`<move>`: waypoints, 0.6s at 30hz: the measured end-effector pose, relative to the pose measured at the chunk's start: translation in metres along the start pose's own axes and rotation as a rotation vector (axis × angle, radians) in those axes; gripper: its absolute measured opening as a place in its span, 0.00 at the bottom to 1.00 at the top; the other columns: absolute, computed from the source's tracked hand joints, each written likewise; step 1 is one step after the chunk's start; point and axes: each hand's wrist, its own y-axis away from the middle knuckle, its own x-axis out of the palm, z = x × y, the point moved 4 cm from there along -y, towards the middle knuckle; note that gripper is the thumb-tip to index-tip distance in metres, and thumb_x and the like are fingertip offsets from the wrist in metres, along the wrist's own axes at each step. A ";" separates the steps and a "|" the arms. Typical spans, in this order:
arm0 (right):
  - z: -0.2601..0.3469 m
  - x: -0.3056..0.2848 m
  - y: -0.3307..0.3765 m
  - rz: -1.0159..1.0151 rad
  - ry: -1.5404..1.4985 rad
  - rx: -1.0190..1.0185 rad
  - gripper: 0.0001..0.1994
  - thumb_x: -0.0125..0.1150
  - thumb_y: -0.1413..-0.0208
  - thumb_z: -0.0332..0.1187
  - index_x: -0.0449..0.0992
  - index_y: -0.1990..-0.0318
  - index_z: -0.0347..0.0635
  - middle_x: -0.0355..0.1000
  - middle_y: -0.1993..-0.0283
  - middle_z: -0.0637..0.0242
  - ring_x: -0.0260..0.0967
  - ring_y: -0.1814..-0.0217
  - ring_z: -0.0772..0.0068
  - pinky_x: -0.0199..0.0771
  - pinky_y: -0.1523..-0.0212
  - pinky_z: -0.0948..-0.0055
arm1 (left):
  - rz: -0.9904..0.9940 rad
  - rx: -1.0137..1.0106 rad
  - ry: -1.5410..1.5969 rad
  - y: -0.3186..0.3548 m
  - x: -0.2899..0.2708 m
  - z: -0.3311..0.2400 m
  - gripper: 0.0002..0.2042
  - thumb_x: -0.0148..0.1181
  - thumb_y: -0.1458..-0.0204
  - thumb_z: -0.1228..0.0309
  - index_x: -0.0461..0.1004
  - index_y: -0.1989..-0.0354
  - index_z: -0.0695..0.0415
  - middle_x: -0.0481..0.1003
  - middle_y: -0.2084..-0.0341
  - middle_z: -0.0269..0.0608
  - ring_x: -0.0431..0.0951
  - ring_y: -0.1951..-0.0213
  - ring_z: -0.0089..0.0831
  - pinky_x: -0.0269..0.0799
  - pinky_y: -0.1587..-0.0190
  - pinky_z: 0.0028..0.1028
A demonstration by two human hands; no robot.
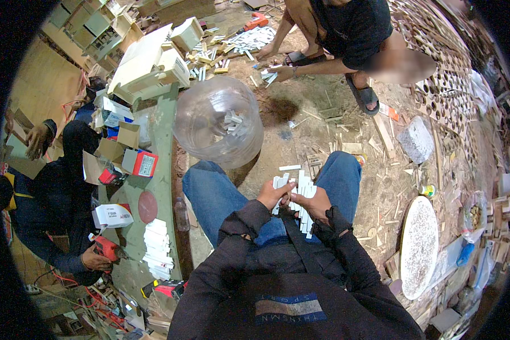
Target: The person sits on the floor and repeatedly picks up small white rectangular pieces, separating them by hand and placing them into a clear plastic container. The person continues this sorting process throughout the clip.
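My left hand [272, 194] and my right hand [317, 204] meet between my knees, thumbs and fingers closed together. Whatever is pinched between them is too small to make out. Right beneath the hands lie several narrow white strips [306, 189], side by side in a loose row. A single white strip [289, 168] sits just beyond that row. Past my left knee stands a large clear plastic container [194, 131], with short white pieces [233, 120] inside it.
A green bench [167, 147] at left bears boxes, a strip pile [157, 249] and a co-worker's hand on a red power tool [106, 248]. Another person [351, 34] crouches ahead, handling white pieces. A white oval board [419, 249] and a speckled block [416, 139] lie right.
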 end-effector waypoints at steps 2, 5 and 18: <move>0.001 0.000 0.000 -0.040 -0.036 0.015 0.16 0.61 0.52 0.29 0.69 0.57 0.32 0.73 0.68 0.63 0.71 0.72 0.73 0.72 0.79 0.77 | 0.000 0.005 0.106 -0.002 -0.005 -0.002 0.10 0.57 0.49 0.66 0.73 0.67 0.61 0.68 0.86 0.30 0.63 0.87 0.17 0.56 0.87 0.19; 0.001 -0.002 0.001 -0.068 -0.044 0.053 0.15 0.61 0.52 0.30 0.69 0.58 0.31 0.72 0.69 0.63 0.71 0.74 0.74 0.72 0.81 0.77 | -0.076 0.037 0.221 -0.004 -0.013 -0.008 0.08 0.55 0.48 0.68 0.70 0.65 0.60 0.73 0.79 0.38 0.64 0.85 0.18 0.57 0.88 0.17; 0.001 -0.003 0.000 -0.003 -0.033 0.101 0.11 0.59 0.50 0.29 0.70 0.61 0.33 0.72 0.71 0.61 0.72 0.75 0.72 0.72 0.81 0.77 | -0.302 0.103 0.194 -0.002 -0.024 -0.008 0.12 0.57 0.48 0.63 0.67 0.63 0.58 0.74 0.74 0.39 0.70 0.83 0.23 0.67 0.84 0.22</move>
